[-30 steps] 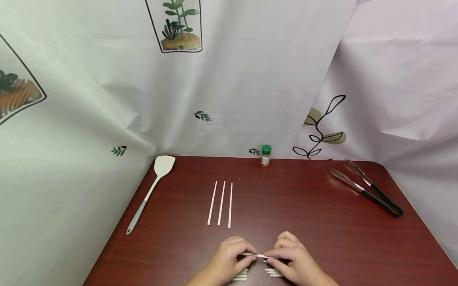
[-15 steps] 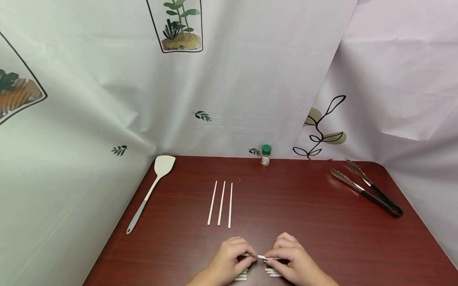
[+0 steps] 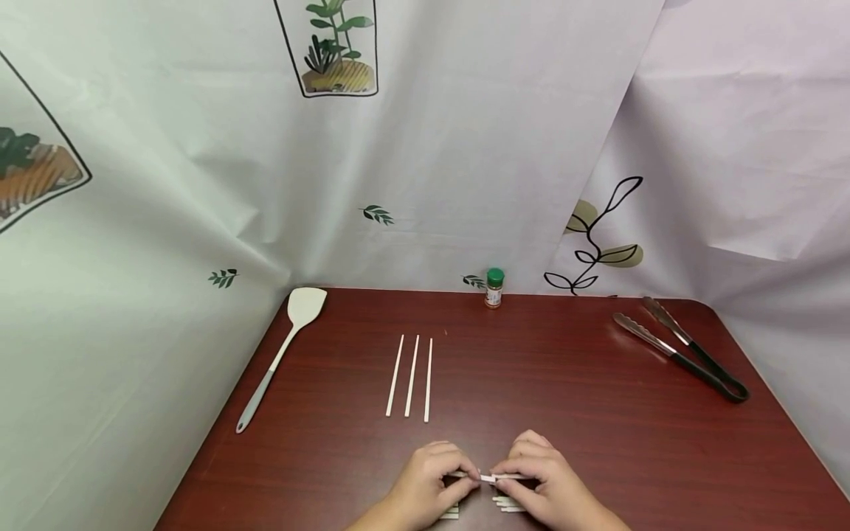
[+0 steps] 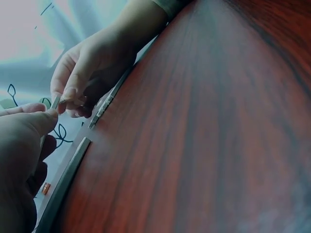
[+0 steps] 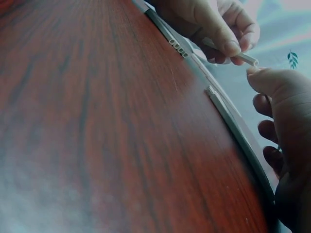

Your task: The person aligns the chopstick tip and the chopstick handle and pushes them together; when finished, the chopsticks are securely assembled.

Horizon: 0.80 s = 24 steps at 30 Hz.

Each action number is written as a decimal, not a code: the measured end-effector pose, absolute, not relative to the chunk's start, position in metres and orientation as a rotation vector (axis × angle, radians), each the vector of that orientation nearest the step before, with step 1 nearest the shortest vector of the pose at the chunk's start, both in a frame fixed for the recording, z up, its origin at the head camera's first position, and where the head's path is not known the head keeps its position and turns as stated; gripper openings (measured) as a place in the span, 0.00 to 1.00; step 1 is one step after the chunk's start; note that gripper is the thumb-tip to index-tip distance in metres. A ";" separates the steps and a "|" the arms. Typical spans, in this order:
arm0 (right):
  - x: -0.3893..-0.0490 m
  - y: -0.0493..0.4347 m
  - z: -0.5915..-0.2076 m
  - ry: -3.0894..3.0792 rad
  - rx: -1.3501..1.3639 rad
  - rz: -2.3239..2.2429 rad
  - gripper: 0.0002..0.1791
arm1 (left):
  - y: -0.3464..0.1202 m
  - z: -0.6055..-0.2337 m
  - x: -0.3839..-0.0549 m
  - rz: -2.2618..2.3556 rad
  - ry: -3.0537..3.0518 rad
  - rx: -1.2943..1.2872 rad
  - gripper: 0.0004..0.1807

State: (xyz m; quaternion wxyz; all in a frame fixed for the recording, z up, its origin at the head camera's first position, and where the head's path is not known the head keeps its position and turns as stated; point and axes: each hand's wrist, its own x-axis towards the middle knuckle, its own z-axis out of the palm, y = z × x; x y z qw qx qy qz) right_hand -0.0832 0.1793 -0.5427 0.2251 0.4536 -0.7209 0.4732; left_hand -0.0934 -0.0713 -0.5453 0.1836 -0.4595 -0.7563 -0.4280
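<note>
My left hand (image 3: 425,479) pinches a thin white straw (image 3: 487,479) between thumb and fingertips near the table's front. Its hollow end pokes out toward the other hand in the right wrist view. My right hand (image 3: 541,476) pinches a second thin white straw (image 3: 511,476), mostly covered by the fingers in the head view. The two straw ends meet or overlap in the gap between the hands. Below the hands lie two groups of straws, one at the left (image 3: 451,511) and one at the right (image 3: 510,505), both partly hidden by the hands.
Three white straws (image 3: 411,376) lie side by side on the dark red table (image 3: 564,369). A white spatula (image 3: 282,350) is at the left edge, metal tongs (image 3: 684,354) with black handles at the right. A green-capped spice jar (image 3: 493,287) stands by the printed cloth backdrop (image 3: 465,147).
My left hand has shifted slightly right with its straw, and the straw in my right hand shows more plainly. The fingertips have moved a little; both hands keep their pinch.
</note>
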 end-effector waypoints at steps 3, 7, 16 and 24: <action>-0.084 0.181 -0.546 -1.988 1.244 1.323 0.20 | -0.071 -0.547 -0.093 -1.209 -2.137 -1.268 0.12; -0.085 0.183 -0.550 -1.990 1.246 1.344 0.22 | -0.071 -0.548 -0.093 -1.211 -2.134 -1.236 0.13; -0.085 0.183 -0.550 -1.986 1.242 1.316 0.23 | -0.071 -0.547 -0.093 -1.219 -2.144 -1.256 0.12; -0.086 0.183 -0.552 -1.997 1.214 1.246 0.22 | -0.070 -0.547 -0.093 -1.101 -2.133 -1.280 0.13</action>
